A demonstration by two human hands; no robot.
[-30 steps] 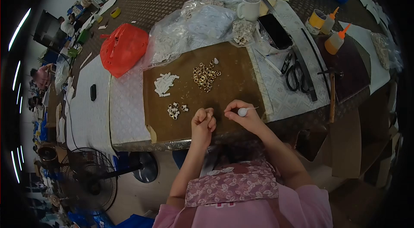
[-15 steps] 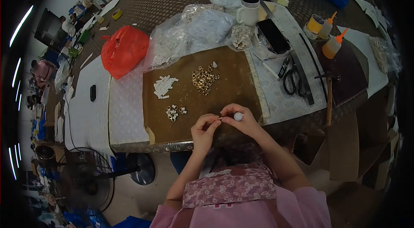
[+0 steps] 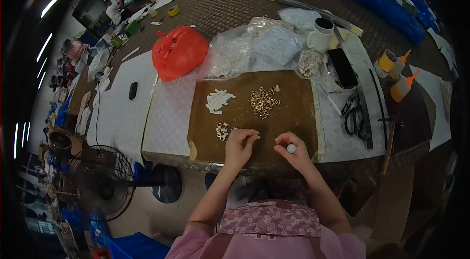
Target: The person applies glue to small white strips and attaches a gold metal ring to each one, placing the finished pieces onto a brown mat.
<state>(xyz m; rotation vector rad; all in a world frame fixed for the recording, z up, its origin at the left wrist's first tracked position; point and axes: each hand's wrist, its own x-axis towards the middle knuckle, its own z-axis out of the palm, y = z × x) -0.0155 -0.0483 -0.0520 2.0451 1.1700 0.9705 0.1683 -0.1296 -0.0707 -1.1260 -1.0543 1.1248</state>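
Note:
Over the lower part of a brown mat (image 3: 293, 107), my left hand (image 3: 240, 147) pinches a tiny pale piece between thumb and fingertips. My right hand (image 3: 295, 151) is curled around a small white-capped bottle (image 3: 292, 148), with a gap between the two hands. Past them lie a heap of gold rings (image 3: 264, 102) and a small white cone-shaped tip (image 3: 277, 88). White strips (image 3: 219, 101) form a pile at the mat's upper left. Ring-and-strip pieces (image 3: 223, 131) sit just beyond my left hand, which partly hides them.
Behind the mat are a red bag (image 3: 180, 53), clear plastic bags (image 3: 230, 53) and a white mug (image 3: 320, 36). A phone (image 3: 342, 68), scissors (image 3: 354, 119), a hammer (image 3: 389, 146) and a glue bottle (image 3: 402, 88) are at the right. A fan (image 3: 103, 180) stands lower left.
My hands have moved apart; they were together at the fingertips. The tiny piece is now in my left hand alone. The view has shifted, so the table things appear farther right.

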